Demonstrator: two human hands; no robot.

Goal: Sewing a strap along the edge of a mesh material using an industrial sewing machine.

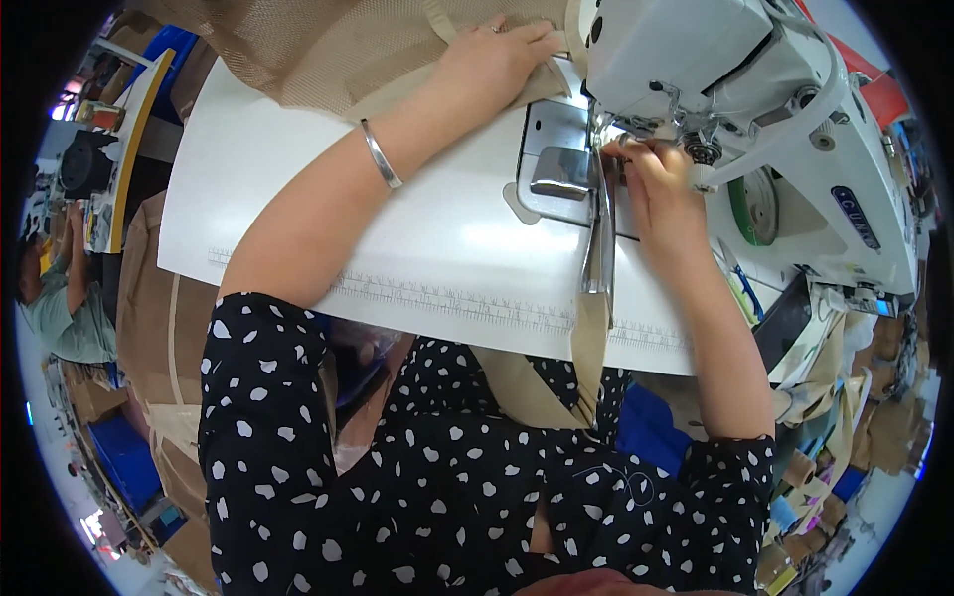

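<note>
My left hand lies on beige mesh fabric at the far side of the white sewing table, fingers stretched out flat. A silver bangle is on that wrist. My right hand is beside the needle area of a white sewing machine, its fingers bent and pinched together; what they hold is hidden. Just left of those fingers runs a long metal binding guide. Beige tape passes up into the guide from my lap. The metal needle plate lies between my hands.
A ruler scale runs along the table's near edge. At the right are a green-rimmed disc, a blue-handled tool and beige strips. Another person sits at the far left, near a yellow-edged table.
</note>
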